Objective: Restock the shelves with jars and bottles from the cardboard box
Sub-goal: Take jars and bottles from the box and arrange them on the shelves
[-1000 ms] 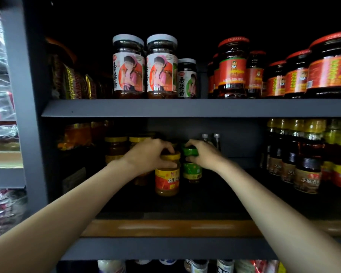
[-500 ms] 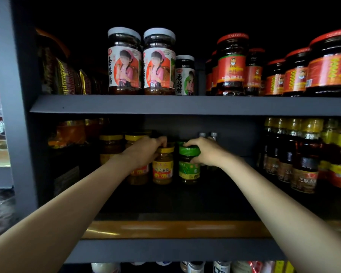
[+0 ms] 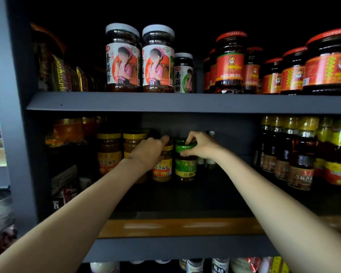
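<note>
Yellow-lidded jar [image 3: 162, 166] gripped by left fingers [image 3: 164, 139], green-lidded jar [image 3: 185, 166] by right fingers [image 3: 191, 137].

two jars [image 3: 173, 162] side by side mid-shelf [image 3: 185, 196], bottles [image 3: 301, 154] right, more jars [image 3: 230, 62] above

Glossy glass jars [image 3: 185, 166], matt grey shelf [image 3: 185, 102]
</note>
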Demonstrator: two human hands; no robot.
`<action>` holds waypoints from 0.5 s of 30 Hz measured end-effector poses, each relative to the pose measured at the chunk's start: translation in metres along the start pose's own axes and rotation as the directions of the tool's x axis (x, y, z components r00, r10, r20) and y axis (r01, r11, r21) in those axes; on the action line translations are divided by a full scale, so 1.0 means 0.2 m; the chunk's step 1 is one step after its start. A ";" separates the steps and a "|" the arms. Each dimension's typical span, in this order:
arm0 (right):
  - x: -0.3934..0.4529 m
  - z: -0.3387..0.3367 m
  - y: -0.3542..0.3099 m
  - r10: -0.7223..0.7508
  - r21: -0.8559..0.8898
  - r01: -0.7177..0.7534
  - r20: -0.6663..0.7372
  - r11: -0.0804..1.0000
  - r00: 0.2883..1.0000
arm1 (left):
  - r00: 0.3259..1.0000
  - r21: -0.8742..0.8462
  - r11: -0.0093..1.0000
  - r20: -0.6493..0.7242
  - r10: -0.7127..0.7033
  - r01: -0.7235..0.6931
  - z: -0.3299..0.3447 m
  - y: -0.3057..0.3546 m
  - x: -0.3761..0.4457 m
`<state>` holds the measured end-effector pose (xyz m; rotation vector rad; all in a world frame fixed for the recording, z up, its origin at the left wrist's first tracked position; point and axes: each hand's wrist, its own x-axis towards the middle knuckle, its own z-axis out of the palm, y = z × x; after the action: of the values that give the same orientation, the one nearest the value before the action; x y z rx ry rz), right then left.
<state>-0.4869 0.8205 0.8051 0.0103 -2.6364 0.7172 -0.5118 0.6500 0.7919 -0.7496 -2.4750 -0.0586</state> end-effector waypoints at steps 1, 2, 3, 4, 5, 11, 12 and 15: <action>0.00 0.00 -0.01 0.018 0.000 -0.018 -0.005 1.000 1.000 | 1.000 0.003 1.000 0.000 0.001 -0.001 0.00 0.00 0.00; 0.01 0.01 -0.02 0.034 -0.007 -0.034 -0.017 0.999 0.999 | 1.000 0.000 1.000 -0.001 0.003 -0.003 0.00 0.00 0.00; 0.01 0.02 -0.03 0.040 -0.035 -0.042 -0.037 0.999 0.999 | 1.000 -0.006 1.000 -0.001 0.005 -0.005 0.00 0.00 0.00; 0.00 0.03 -0.04 0.045 -0.078 -0.050 -0.062 0.996 0.997 | 1.000 -0.009 1.000 -0.003 0.009 -0.009 0.00 0.00 0.01; -0.01 0.04 -0.05 0.042 -0.118 -0.052 -0.085 0.992 0.995 | 1.000 -0.002 1.000 -0.005 0.014 -0.014 -0.01 0.00 0.01; -0.05 0.04 -0.05 -0.042 -0.124 0.042 0.002 0.991 0.999 | 1.000 0.013 0.999 0.005 0.029 -0.029 -0.02 -0.01 0.03; -0.06 0.04 -0.04 -0.056 -0.155 0.057 0.013 0.986 0.998 | 0.999 0.018 0.999 0.001 0.033 -0.033 -0.03 -0.01 0.02; -0.08 0.06 -0.03 -0.073 -0.214 0.065 -0.030 0.975 0.997 | 0.999 0.040 0.998 0.000 0.047 -0.047 -0.03 -0.01 0.02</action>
<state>-0.4768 0.8077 0.7930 0.0268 -2.6488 0.4059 -0.5125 0.6491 0.7993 -0.7904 -2.4488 0.0076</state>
